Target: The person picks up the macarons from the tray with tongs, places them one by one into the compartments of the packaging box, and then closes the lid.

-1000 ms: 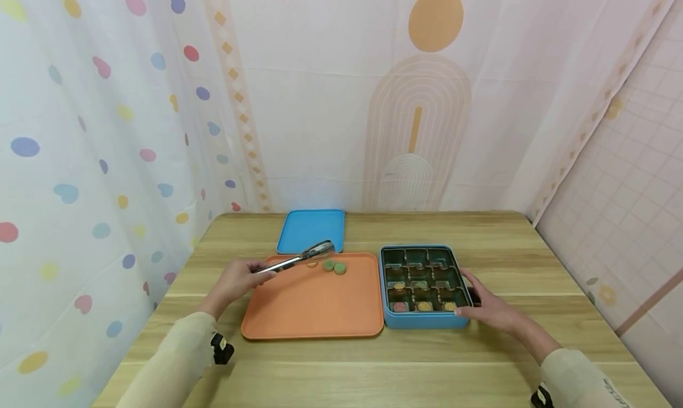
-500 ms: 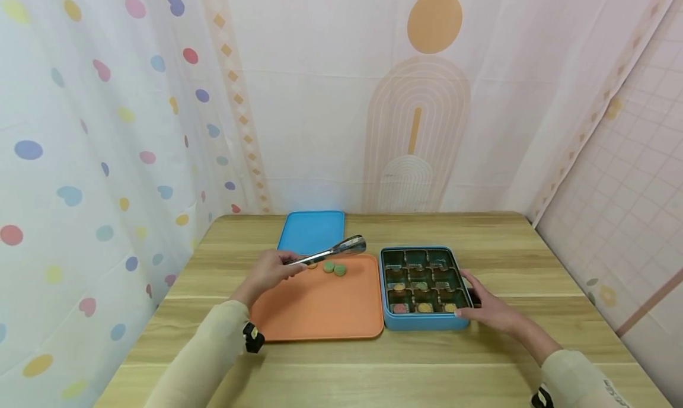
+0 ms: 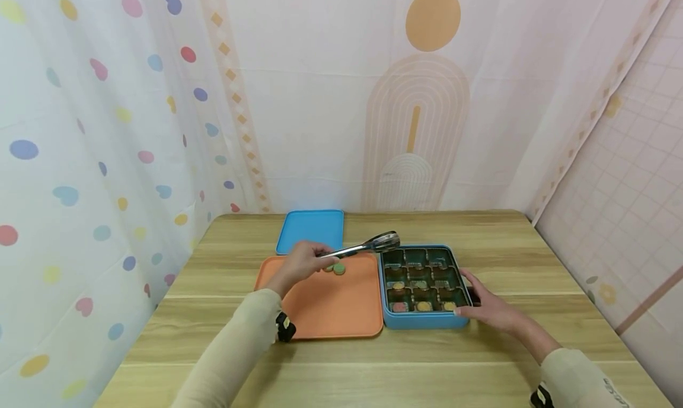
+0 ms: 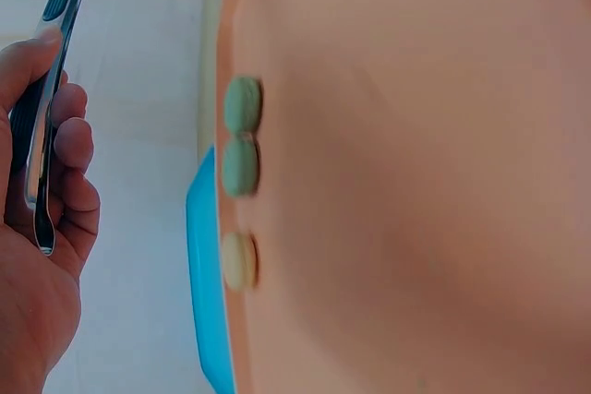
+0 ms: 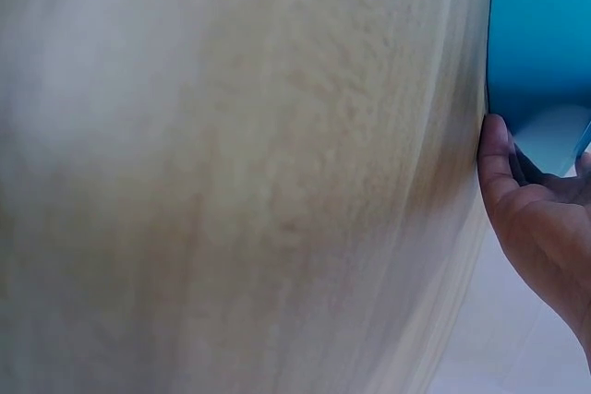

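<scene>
My left hand [image 3: 304, 264] grips metal tongs [image 3: 363, 248] by the handle, above the back of the orange tray [image 3: 331, 313]. The tongs' head reaches over the back left corner of a blue box [image 3: 427, 321]; whether it holds anything I cannot tell. Two green macarons [image 4: 242, 136] and a pale yellow macaron [image 4: 238, 261] lie along the tray's back edge. Inside the box, macarons sit in several compartments: a pink macaron [image 3: 399, 307] and two yellow ones in front, one yellow and one green behind. My right hand [image 3: 493, 307] holds the box at its front right corner.
Behind the tray lies a flat blue lid [image 3: 312, 230]. Tray and box stand side by side on a wooden table [image 3: 427, 366]. Patterned curtains [image 3: 320, 99] rise behind the table and at both sides.
My left hand has carried the tongs to the right across the tray, from above its back part to the box's back left corner. My right hand has stayed at the box.
</scene>
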`<state>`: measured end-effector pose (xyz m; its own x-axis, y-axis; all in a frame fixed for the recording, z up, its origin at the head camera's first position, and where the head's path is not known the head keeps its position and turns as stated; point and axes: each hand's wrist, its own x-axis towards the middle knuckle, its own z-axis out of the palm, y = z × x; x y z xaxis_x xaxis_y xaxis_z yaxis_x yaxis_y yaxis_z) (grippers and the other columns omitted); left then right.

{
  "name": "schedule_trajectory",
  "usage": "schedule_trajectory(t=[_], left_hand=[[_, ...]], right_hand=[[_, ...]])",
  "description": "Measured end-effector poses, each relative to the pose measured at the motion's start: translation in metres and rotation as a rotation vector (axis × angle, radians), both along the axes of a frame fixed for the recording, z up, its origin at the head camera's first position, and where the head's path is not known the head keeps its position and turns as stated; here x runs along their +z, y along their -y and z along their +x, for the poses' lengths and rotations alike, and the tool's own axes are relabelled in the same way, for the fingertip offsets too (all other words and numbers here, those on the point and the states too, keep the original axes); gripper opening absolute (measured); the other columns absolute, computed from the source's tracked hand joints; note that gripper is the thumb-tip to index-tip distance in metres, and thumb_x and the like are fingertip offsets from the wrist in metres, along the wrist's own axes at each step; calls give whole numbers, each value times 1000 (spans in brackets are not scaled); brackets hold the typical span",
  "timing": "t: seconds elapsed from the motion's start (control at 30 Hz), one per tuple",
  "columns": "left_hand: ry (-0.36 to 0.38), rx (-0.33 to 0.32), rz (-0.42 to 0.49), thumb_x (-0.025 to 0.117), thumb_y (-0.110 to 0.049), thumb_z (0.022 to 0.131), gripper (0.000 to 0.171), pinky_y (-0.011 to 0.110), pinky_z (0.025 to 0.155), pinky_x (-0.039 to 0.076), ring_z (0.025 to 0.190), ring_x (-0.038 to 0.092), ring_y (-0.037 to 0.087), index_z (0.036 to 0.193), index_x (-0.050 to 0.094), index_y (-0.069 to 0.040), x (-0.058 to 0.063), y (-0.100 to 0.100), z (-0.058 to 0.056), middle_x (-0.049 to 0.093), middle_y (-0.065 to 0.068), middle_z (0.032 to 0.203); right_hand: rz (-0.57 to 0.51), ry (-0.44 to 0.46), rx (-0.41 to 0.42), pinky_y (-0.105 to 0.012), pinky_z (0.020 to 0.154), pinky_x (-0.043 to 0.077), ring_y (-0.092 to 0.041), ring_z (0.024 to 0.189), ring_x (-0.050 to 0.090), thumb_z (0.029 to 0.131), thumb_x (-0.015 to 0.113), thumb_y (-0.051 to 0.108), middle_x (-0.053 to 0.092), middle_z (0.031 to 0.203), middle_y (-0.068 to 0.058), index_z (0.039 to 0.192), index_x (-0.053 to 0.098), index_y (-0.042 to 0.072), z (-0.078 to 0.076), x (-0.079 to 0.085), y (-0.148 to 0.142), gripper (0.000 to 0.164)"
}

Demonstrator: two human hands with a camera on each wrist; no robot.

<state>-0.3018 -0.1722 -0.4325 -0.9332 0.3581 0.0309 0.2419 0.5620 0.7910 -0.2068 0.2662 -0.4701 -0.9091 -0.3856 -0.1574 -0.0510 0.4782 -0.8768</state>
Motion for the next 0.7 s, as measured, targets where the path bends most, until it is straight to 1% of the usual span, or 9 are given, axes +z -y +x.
schedule_trajectory(t=[0.03,0.1,0.23,0.27,0.33,0.43,0.5,0.6,0.7], left_hand=[[3,-4,8,76,-29,90,15,29,54,41,73,61,41,97,78,-16,0,-4,-1,71,19,84],[12,-17,25,76,-28,90,16,30,53,39,68,59,37,98,78,-15,2,-13,-2,70,22,82],[17,-49,30,75,-30,90,16,29,52,36,57,50,22,96,78,-15,3,-30,-2,67,26,78],[18,-60,29,75,-30,90,16,29,51,35,56,47,21,95,78,-15,3,-34,-2,66,26,77],[22,-75,27,75,-31,91,16,29,51,37,55,48,19,93,78,-16,4,-42,-2,66,23,77],[12,-90,11,75,-33,90,14,29,51,41,56,49,18,91,77,-19,4,-54,-1,66,15,75],[14,-103,3,75,-33,90,14,29,52,43,59,52,20,92,78,-20,5,-62,0,68,12,79],[-3,-135,-23,75,-34,90,15,30,55,46,66,59,25,96,78,-20,5,-72,1,71,13,84],[-5,-171,-35,74,-33,91,16,31,56,47,72,62,33,97,78,-19,5,-80,3,71,17,85]], right_hand=[[-1,-1,1,-55,98,39,-47,129,41,94,68,21,33,145,-38,159,-3,9,0,0,0,97],[-4,-4,8,-55,98,39,-47,129,42,94,68,21,33,145,-38,159,-3,8,-1,0,0,97],[5,-6,9,-56,99,39,-48,130,41,94,68,21,32,145,-39,159,-3,8,-1,-1,0,97],[7,-6,10,-56,99,39,-48,130,41,94,68,21,32,145,-39,159,-3,8,-1,-1,0,97],[6,-1,4,-56,99,39,-47,130,41,94,68,22,33,145,-38,159,-3,9,0,0,0,97],[1,2,6,-56,99,39,-47,130,41,94,68,21,33,145,-38,159,-3,9,0,0,0,97],[0,2,6,-56,99,38,-47,130,41,94,68,21,33,145,-38,159,-3,9,0,1,0,97],[4,0,10,-57,99,38,-48,131,40,94,68,21,32,146,-38,159,-3,9,0,1,1,97],[2,-2,12,-59,100,37,-50,132,37,94,68,22,30,147,-39,159,-3,9,-1,1,1,97]])
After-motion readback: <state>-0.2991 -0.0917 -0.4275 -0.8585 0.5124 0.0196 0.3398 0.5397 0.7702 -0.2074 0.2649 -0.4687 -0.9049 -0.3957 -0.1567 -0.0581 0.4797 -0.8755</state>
